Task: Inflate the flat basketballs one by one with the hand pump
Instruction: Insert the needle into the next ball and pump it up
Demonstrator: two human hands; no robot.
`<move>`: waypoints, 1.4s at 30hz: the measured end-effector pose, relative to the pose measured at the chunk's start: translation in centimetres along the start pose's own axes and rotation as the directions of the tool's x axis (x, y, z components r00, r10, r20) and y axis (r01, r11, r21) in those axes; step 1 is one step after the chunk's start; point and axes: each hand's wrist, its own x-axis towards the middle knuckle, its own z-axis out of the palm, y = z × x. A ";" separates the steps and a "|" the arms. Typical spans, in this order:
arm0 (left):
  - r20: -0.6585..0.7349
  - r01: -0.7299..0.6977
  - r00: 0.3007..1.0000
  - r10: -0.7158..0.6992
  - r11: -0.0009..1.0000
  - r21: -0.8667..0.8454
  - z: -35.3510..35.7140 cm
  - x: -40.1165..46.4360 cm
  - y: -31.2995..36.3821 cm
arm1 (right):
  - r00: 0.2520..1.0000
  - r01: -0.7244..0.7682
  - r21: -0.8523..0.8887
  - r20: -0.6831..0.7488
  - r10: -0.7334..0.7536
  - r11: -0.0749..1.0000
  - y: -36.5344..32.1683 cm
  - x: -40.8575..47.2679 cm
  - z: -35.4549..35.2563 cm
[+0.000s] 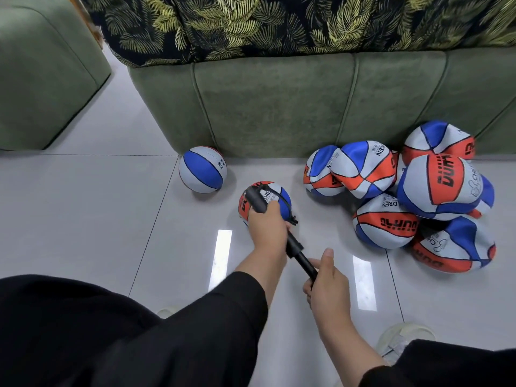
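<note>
One head-worn view, forward and down, close over the floor (83,205) beside a sofa (279,107).

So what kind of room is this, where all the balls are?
Probably a living room in a home. A green sofa with a leaf-print cover stands on a shiny tiled floor, and another green seat is beside it. The flat basketballs are piled against the sofa.

Left hand (268,224) at frame centre, fingers curled, gripped tight. Right hand (328,286) lower right of it, fist clenched, thumb up. Both forearms bare, black sleeves.
</note>
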 end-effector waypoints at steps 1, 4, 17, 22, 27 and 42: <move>-0.013 0.005 1.000 -0.005 1.000 -0.012 -0.2 0.6 0.3 | 1.000 -0.012 0.003 0.000 0.012 1.000 0.4 -0.1 -0.1; -0.015 0.036 0.999 -0.036 0.999 -0.011 -0.5 0.9 0.4 | 1.000 -0.018 -0.008 -0.016 0.018 1.000 0.8 0.0 0.0; 0.062 0.034 0.998 -0.033 0.999 -0.015 0.4 -1.5 -0.4 | 1.000 -0.026 -0.003 0.009 0.026 1.000 -1.1 0.6 0.9; -0.007 0.021 1.000 -0.021 0.999 -0.045 -0.4 0.6 0.7 | 1.000 -0.008 -0.016 -0.008 0.008 1.000 0.7 0.0 0.1; 0.008 0.028 1.000 -0.028 0.999 -0.021 -0.3 -0.4 0.3 | 1.000 0.001 -0.044 -0.016 -0.002 0.999 0.4 0.2 0.3; 0.037 0.047 0.998 -0.047 0.999 -0.004 0.1 -0.3 0.4 | 1.000 0.006 -0.024 -0.007 -0.006 1.000 -0.1 0.1 0.4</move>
